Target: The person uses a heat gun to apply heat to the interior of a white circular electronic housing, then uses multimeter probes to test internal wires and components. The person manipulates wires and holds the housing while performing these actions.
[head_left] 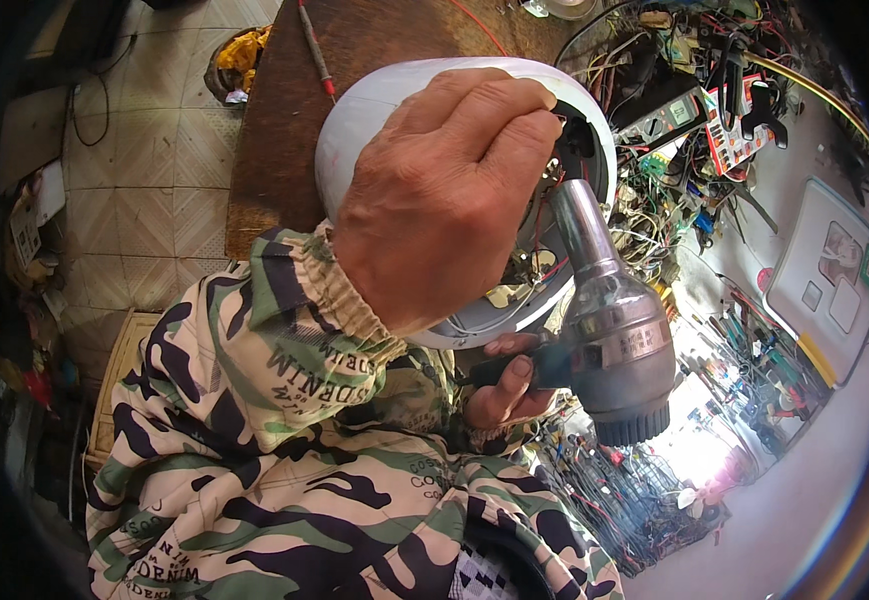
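Observation:
My left hand (429, 195), fingers curled, reaches over a white rounded appliance housing (359, 125) to its open side; whatever its fingertips grip is hidden. Inside the housing, dark parts and thin wires (544, 265) show. My right hand (509, 395) is closed round the black handle of a metal blow dryer (614, 345) below and right of the housing. The dryer's long silver nozzle points up toward the open housing, just below my left fingertips.
The housing rests on a wooden table (269, 160) with a red-and-grey probe (316, 55). Tangled wires, a meter (669, 125) and hand tools (744, 345) crowd the right side. A white panel (804, 285) lies at far right; a basket with orange material (239, 70) stands left.

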`<state>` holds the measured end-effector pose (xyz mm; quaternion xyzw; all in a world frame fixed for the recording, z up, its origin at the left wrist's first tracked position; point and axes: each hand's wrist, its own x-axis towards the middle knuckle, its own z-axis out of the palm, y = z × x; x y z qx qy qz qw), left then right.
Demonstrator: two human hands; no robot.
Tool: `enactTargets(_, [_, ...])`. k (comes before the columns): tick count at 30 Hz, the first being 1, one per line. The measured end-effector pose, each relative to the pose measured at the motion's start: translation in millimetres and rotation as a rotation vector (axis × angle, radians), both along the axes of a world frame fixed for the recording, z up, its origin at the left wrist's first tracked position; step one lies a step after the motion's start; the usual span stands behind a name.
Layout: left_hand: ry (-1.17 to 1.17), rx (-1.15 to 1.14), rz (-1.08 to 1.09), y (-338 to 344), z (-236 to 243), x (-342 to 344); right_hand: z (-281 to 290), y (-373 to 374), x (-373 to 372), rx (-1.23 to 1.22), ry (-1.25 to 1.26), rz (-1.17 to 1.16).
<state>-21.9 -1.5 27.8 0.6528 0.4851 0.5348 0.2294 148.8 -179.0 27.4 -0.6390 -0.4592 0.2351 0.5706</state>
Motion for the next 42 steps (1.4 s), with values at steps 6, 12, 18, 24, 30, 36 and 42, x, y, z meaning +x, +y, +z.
enactTargets(6, [0.018,-0.003,-0.030,2,2,2,-1,-4,5,0.034,0.001,0.018])
enactTargets(12, [0.077,0.001,-0.033,3,5,4,5,-2,8,0.011,0.042,-0.001])
enactTargets(18, [0.088,-0.002,-0.037,4,6,3,13,5,7,-0.026,0.021,-0.027])
enactTargets(24, [0.076,-0.002,-0.026,4,5,12,69,-8,64,-0.232,-0.025,0.013])
enactTargets(30, [0.022,-0.011,-0.025,4,7,2,171,21,86,-0.617,-0.263,0.097])
enactTargets(36, [0.018,0.030,0.039,3,6,2,218,43,116,-0.768,-0.283,0.350])
enactTargets(42, [-0.024,0.037,0.101,4,9,1,235,95,108,-0.988,-0.484,0.514])
